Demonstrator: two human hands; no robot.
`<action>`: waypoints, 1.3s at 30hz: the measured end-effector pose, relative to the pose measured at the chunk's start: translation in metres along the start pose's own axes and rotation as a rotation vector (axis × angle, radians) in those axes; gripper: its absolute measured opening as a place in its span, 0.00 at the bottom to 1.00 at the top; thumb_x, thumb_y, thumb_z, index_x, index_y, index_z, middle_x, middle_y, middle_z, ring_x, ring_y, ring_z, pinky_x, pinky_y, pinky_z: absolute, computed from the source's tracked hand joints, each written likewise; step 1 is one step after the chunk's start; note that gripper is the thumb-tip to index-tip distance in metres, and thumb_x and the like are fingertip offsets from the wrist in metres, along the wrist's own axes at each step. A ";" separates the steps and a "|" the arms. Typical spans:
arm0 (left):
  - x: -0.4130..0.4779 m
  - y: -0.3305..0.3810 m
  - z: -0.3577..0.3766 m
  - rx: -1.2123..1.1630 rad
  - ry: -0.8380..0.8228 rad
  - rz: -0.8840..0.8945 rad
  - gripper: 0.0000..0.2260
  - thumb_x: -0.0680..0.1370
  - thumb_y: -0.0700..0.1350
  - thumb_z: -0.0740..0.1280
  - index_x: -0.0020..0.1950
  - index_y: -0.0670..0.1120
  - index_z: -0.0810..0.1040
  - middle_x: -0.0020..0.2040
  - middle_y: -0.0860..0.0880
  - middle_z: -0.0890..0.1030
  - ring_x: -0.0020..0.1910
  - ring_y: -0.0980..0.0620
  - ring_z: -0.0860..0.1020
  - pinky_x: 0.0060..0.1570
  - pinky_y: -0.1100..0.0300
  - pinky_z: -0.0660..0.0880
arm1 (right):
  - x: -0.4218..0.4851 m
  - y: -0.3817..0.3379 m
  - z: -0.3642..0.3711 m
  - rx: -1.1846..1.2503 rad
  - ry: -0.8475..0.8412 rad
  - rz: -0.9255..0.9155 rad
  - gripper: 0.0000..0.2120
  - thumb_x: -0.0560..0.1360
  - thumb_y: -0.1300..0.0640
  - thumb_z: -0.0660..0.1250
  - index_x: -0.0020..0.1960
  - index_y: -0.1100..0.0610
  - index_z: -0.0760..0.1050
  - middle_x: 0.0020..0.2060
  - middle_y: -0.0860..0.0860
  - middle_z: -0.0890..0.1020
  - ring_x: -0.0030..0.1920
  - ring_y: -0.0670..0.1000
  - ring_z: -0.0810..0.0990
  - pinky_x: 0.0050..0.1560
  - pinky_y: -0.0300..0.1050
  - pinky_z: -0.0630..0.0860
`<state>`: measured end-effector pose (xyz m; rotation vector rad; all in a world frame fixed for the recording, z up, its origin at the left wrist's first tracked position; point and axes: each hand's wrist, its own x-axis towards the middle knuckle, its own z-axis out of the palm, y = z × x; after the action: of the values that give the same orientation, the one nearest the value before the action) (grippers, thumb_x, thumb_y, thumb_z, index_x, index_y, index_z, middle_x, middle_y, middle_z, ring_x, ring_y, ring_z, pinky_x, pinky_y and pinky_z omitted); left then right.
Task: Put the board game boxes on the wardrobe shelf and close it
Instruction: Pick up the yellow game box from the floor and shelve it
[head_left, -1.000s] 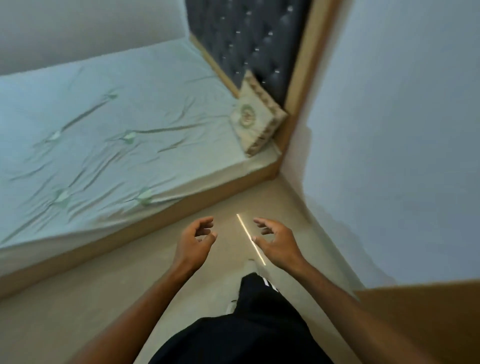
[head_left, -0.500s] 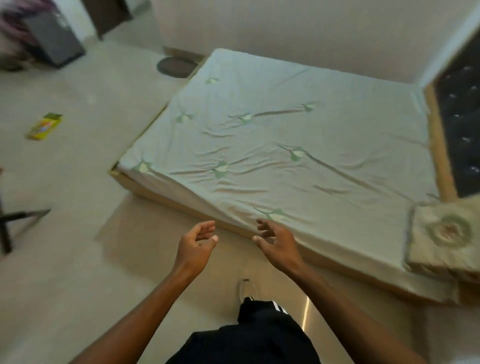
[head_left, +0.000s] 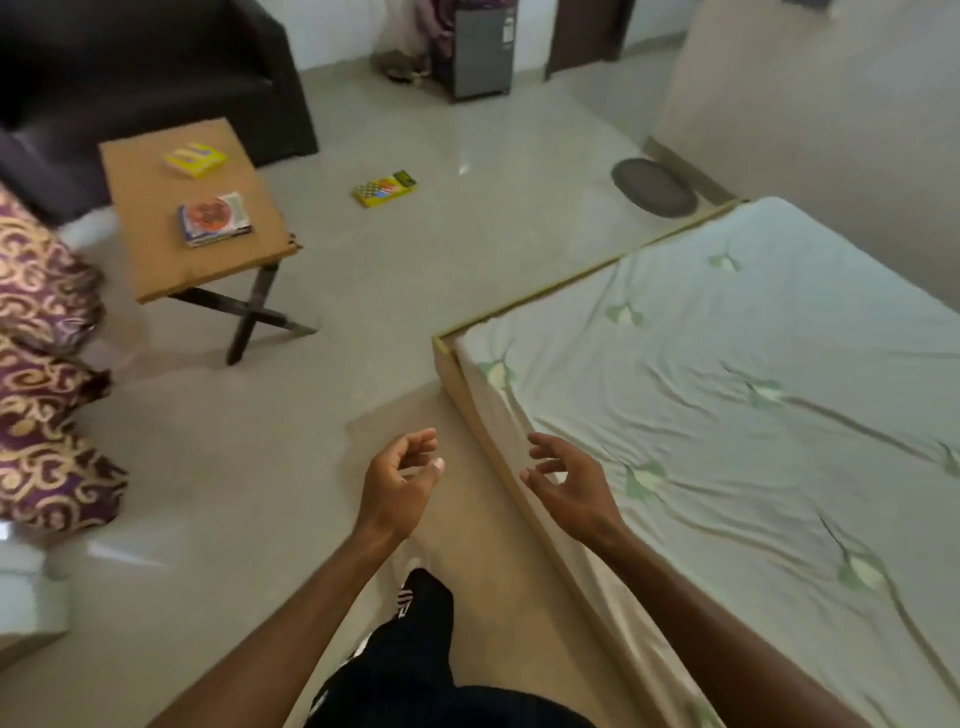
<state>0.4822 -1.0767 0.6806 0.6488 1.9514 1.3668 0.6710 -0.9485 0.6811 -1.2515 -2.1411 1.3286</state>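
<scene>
Both hands are out in front and empty: the left hand (head_left: 400, 483) hangs with its fingers loosely curled, and so does the right hand (head_left: 569, 486), palms turned toward each other over the floor beside the bed (head_left: 727, 364). Nothing is held.

Three game boxes are in sight, all well apart from the hands. A yellow box (head_left: 384, 188) lies flat on the floor, ahead and slightly left. On the small wooden table (head_left: 156, 270), further left, a second yellow box (head_left: 196, 160) sits near the far edge. A box with a red picture (head_left: 214, 219) lies nearer the front, perhaps on another one; I can't tell. The wardrobe isn't in view.

These look like flat cardboard boxes: probably light and stiff enough, but easy to dent, with lids that could slide off and loose pieces inside. It seems best to take each by its long sides, fingers beneath and thumb on the lid, and keep it level. The floor box calls for a bend down.
</scene>
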 end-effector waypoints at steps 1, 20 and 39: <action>0.026 0.001 -0.016 -0.016 0.032 -0.009 0.14 0.75 0.39 0.69 0.60 0.51 0.78 0.53 0.54 0.82 0.51 0.56 0.79 0.50 0.65 0.76 | 0.030 -0.014 0.011 0.002 -0.025 -0.016 0.22 0.72 0.53 0.72 0.65 0.49 0.74 0.52 0.45 0.81 0.49 0.41 0.80 0.51 0.40 0.79; 0.509 0.068 -0.183 -0.002 0.184 -0.027 0.14 0.74 0.38 0.70 0.58 0.50 0.78 0.52 0.53 0.82 0.50 0.56 0.80 0.50 0.66 0.76 | 0.528 -0.183 0.170 0.069 -0.165 -0.063 0.21 0.72 0.54 0.72 0.63 0.47 0.75 0.50 0.44 0.81 0.50 0.44 0.80 0.52 0.42 0.78; 1.026 0.143 -0.292 -0.091 0.293 -0.090 0.16 0.69 0.45 0.69 0.57 0.52 0.79 0.52 0.54 0.83 0.50 0.55 0.81 0.50 0.61 0.76 | 1.066 -0.335 0.247 -0.057 -0.249 -0.121 0.18 0.72 0.54 0.72 0.61 0.47 0.77 0.49 0.45 0.82 0.47 0.44 0.82 0.49 0.37 0.77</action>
<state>-0.4100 -0.4751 0.6457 0.3265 2.1005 1.5537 -0.2588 -0.2813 0.6622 -1.0026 -2.3963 1.4462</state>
